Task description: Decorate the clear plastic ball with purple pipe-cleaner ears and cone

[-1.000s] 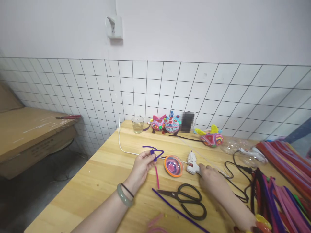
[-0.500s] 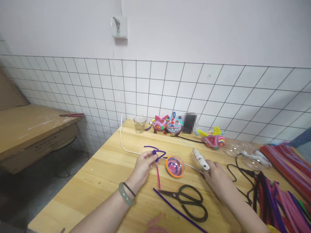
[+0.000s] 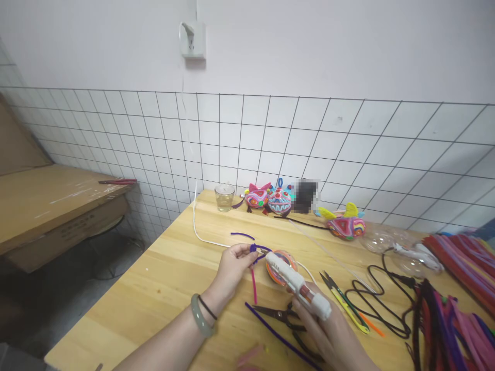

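1. Stem: the purple stem (image 3: 252,248), bent to a loop, is at the L hand's (image 3: 233,270) fingertips, loop pointing R toward the gun (image 3: 288,273). Prob. v. light, fuzzy, wire-cored: bends easily, holds shape, won't break if dropped. Grip at the knotted end, clear of the nozzle; light pinch is enough, hard squeeze may flatten it.

2. L hand: thumb + index closed in a pinch on the knotted end, other fingers curled under.

3. Gun: in R hand (image 3: 319,327), body angled up-left from it, front end beside the loop. Contact w/ stem: can't tell. Prob. rigid, slick plastic, moderate wt, tail-heavy; tip likely hot, so hold by grip only.

4. R hand: wrapped round the gun's grip, no visible gap. Trigger finger pos. unclear.

5. Dome (image 3: 289,258): R of the L hand, partly hidden by the gun. Looks thin, hard, smooth; likely slips or cracks if squeezed. Best taken by the rim, both sides.

6. Nearby: pink strip (image 3: 254,288) just below L fingertips; scissors (image 3: 275,314) partly under R hand; snips (image 3: 346,304) to its R.
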The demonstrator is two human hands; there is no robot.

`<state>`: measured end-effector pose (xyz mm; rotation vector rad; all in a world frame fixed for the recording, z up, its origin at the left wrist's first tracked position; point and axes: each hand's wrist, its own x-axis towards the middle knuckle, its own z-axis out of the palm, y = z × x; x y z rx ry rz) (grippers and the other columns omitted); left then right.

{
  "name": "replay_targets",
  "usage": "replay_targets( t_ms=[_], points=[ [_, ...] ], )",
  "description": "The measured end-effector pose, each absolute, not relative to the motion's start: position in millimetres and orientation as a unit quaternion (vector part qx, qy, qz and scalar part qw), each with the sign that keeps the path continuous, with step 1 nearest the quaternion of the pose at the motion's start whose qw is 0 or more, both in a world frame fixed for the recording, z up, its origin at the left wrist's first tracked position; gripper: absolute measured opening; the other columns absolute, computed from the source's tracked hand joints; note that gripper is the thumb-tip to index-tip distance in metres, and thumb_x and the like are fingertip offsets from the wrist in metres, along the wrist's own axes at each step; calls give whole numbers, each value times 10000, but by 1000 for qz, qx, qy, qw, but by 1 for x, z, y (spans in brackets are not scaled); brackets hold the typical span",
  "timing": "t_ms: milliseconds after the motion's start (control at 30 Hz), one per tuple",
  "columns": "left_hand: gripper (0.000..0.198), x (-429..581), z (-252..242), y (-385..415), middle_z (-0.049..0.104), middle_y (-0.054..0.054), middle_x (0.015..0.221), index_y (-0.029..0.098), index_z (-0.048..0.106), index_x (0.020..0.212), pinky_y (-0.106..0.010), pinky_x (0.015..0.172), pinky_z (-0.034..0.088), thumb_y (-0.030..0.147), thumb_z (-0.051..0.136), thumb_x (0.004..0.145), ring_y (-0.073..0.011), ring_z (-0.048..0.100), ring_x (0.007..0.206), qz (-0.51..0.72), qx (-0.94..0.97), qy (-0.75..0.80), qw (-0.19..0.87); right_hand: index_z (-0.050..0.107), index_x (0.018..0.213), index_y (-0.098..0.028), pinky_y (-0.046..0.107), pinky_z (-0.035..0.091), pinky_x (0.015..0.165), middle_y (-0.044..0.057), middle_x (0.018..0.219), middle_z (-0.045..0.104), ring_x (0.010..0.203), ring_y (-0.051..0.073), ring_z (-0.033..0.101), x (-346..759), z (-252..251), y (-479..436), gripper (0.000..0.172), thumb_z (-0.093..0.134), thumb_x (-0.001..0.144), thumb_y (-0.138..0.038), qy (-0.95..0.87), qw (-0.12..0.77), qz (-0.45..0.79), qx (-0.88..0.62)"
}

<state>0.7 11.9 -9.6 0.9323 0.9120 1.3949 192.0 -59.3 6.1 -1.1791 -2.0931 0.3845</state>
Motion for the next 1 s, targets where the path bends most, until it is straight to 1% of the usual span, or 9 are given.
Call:
replay_targets(
  t_ms=[167, 300, 467, 600, 733, 900, 1000],
  points=[
    [174, 3, -10, 11, 713, -51, 701, 138, 721, 733, -224, 596, 450, 223, 766, 589, -132, 602, 613, 595, 403, 381, 581, 479, 864, -227, 226, 485, 591, 9, 725, 582, 630, 151, 586, 189, 3, -61, 92, 402, 910, -248, -811, 342, 167, -445],
    [188, 3, -9, 10, 716, -48, 712, 139, 722, 740, -223, 626, 452, 241, 770, 589, -127, 604, 632, 593, 410, 373, 584, 477, 892, -224, 228, 487, 575, 18, 739, 589, 630, 154, 590, 189, -1, -61, 68, 420, 905, -258, -808, 365, 155, -436],
    [187, 3, -9, 9, 703, -34, 666, 135, 720, 720, -215, 583, 439, 244, 775, 579, -115, 581, 592, 592, 412, 375, 582, 494, 900, -223, 234, 485, 569, 14, 726, 587, 614, 158, 593, 187, -1, -61, 80, 428, 904, -269, -800, 379, 151, -440],
    [176, 3, -10, 10, 701, -30, 666, 140, 722, 729, -213, 580, 437, 231, 769, 585, -113, 575, 591, 592, 417, 373, 581, 499, 848, -225, 230, 471, 535, -6, 666, 558, 563, 151, 567, 184, 0, -62, 109, 429, 902, -288, -792, 380, 160, -451],
    [154, 2, -10, 11, 695, -23, 641, 138, 723, 723, -206, 576, 433, 217, 760, 595, -102, 564, 572, 592, 421, 371, 578, 497, 841, -225, 233, 471, 548, 3, 688, 569, 594, 158, 573, 184, -1, -62, 110, 437, 896, -300, -787, 386, 166, -451],
    [159, 3, -11, 12, 709, -32, 684, 139, 723, 739, -210, 597, 443, 201, 757, 596, -111, 583, 605, 592, 420, 369, 581, 489, 796, -226, 233, 454, 537, -14, 646, 527, 553, 148, 534, 181, 0, -63, 142, 425, 900, -300, -775, 393, 173, -464],
    [165, 3, -12, 11, 714, -37, 701, 139, 724, 749, -214, 610, 448, 196, 756, 598, -116, 590, 619, 591, 422, 371, 579, 479, 804, -225, 234, 444, 533, -18, 647, 507, 546, 143, 516, 182, 0, -63, 131, 422, 901, -293, -778, 385, 169, -467]
  ],
)
